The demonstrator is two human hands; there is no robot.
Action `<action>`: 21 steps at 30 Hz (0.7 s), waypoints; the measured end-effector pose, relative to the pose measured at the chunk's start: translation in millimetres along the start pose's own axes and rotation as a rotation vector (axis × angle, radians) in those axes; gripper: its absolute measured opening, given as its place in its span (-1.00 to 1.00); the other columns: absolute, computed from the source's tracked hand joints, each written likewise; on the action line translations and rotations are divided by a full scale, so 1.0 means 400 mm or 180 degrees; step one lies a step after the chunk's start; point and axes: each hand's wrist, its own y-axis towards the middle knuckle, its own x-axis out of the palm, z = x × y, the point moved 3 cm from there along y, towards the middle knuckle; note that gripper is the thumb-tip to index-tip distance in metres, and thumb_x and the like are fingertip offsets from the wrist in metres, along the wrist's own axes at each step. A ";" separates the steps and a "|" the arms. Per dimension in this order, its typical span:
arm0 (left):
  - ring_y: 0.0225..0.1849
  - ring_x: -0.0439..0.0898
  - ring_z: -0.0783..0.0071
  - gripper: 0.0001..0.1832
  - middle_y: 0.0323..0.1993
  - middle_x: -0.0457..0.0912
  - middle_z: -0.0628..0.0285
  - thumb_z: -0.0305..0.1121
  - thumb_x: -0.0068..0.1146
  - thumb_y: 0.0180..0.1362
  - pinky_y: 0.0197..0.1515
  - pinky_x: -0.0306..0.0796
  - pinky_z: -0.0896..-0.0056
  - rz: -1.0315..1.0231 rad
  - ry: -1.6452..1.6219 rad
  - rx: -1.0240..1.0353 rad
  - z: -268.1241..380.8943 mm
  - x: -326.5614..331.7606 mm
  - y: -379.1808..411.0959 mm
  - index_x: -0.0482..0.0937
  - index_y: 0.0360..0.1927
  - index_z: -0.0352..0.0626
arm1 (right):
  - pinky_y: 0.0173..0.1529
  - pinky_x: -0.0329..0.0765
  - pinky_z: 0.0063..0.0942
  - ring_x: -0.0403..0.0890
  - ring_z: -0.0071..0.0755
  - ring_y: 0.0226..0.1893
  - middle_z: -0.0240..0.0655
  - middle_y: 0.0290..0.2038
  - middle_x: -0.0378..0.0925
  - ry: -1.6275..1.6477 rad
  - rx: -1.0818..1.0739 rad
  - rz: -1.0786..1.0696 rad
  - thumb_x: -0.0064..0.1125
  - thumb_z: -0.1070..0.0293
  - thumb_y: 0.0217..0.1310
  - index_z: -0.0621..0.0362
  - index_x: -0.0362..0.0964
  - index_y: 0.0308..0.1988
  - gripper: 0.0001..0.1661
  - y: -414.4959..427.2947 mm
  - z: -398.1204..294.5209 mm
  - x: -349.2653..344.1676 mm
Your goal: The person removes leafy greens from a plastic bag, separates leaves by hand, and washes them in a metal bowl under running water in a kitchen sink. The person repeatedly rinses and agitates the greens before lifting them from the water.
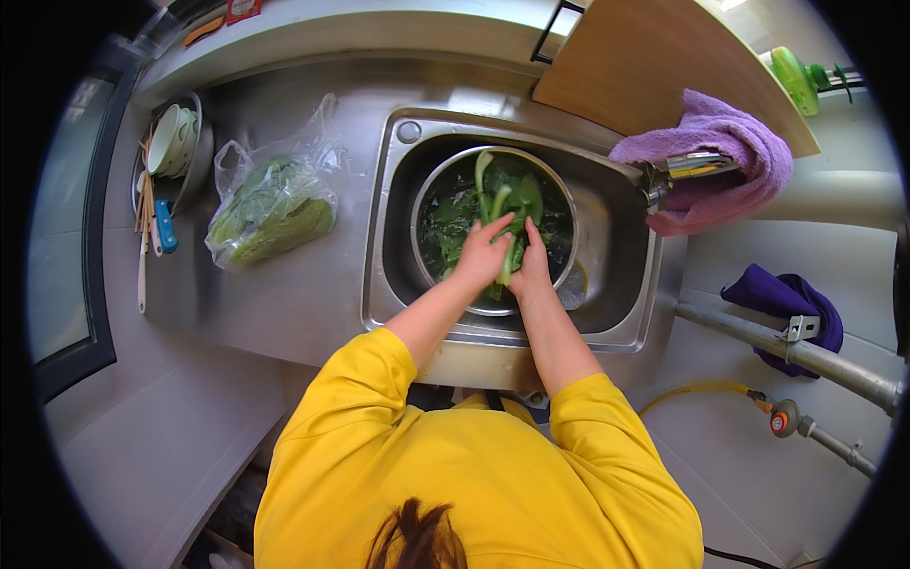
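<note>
A round stainless steel basin (pixel 573 222) stands in the sink (pixel 617 274), with loose green leaves (pixel 449 226) in water inside it. Over the basin my left hand (pixel 485 254) grips leafy greens (pixel 485 186) with pale green stalks. My right hand (pixel 533 264) holds the same greens from the other side, its thumb pointing up along the leaves. Parts of the fingers of both hands are hidden by the stalks and leaves.
Left on the steel counter lies a clear plastic bag (pixel 274 206) of greens. Beyond it a metal bowl (pixel 203 153) holds smaller bowls, chopsticks and a blue-handled utensil (pixel 166 226). A purple towel (pixel 764 160) drapes the faucet (pixel 700 165), before a wooden board (pixel 661 64).
</note>
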 end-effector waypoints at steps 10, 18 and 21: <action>0.16 0.24 0.02 -0.59 0.10 0.24 -0.15 -0.32 -0.14 0.18 0.19 0.10 0.32 -0.0001 0.0053 -0.0089 0.023 0.032 -0.060 0.33 0.13 0.01 | -0.13 0.49 -0.29 0.49 -0.22 -0.19 -0.20 -0.13 0.42 -0.0770 -0.0162 0.0367 -0.35 0.14 0.30 0.09 0.25 -0.03 -0.62 0.015 -0.012 -0.005; -0.09 0.40 -0.05 -0.58 -0.14 0.41 -0.15 -0.29 -0.14 0.11 -0.03 0.28 0.21 0.0204 0.0482 -0.0028 0.042 -0.002 -0.020 0.36 0.09 -0.01 | 0.03 0.33 -0.44 0.38 -0.33 -0.03 -0.22 0.01 0.33 -0.1317 -0.0878 0.0255 -0.12 0.40 0.17 0.13 0.08 0.16 -0.47 -0.036 0.019 0.060; -0.05 0.41 -0.01 -0.54 -0.11 0.42 -0.05 -0.48 -0.03 -0.01 0.00 0.28 0.26 -0.0123 0.0581 0.0519 0.037 -0.020 -0.042 0.40 0.05 -0.01 | -0.08 0.37 -0.46 0.44 -0.38 -0.15 -0.25 -0.12 0.41 -0.1928 -0.0709 0.0386 -0.10 0.48 0.07 0.19 0.31 -0.04 -0.62 -0.014 -0.041 0.015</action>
